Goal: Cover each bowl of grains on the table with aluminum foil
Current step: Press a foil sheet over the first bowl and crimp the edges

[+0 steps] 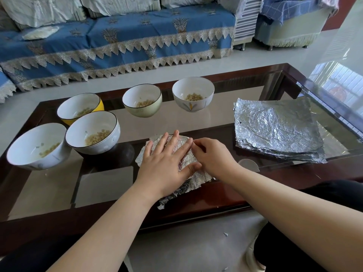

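A: Task thing first. Foil sheet (157,142) draped over something round at the near-middle of the counter (216,195), likely a bowl, fully hidden so can't confirm.

B: Hands?

A: Left hand (167,163) flat on top of the foil, fingers straight and spread, pressing down, grip released. Right hand (213,158) at the foil's right edge, fingers curled, looks like its grip is pinching the foil there. Its fingertips touch the left index finger.

B: Foil edges?

A: Crumpled, near corner spills toward the counter's front edge below the left wrist.

B: Other bowls?

A: Five uncovered, all with a small amount of pale grains. White bowl (37,146) far left, dark-rimmed white bowl (93,132) just beside it, touching or nearly. Yellow bowl (80,107) behind those two. Green bowl (142,100) further back toward the middle, white bowl with a flower print (193,94) to its right, apart from it.

B: Spare foil?

A: Stack of foil sheets (277,130) on the right of the counter, wrinkled, well apart from the bowls.

B: Surroundings?

A: Glass-topped counter with a dark wood frame. Sofa with a blue lace-trimmed cover (117,40) behind it. Small foil scrap (225,234) on the floor between the person's knees.
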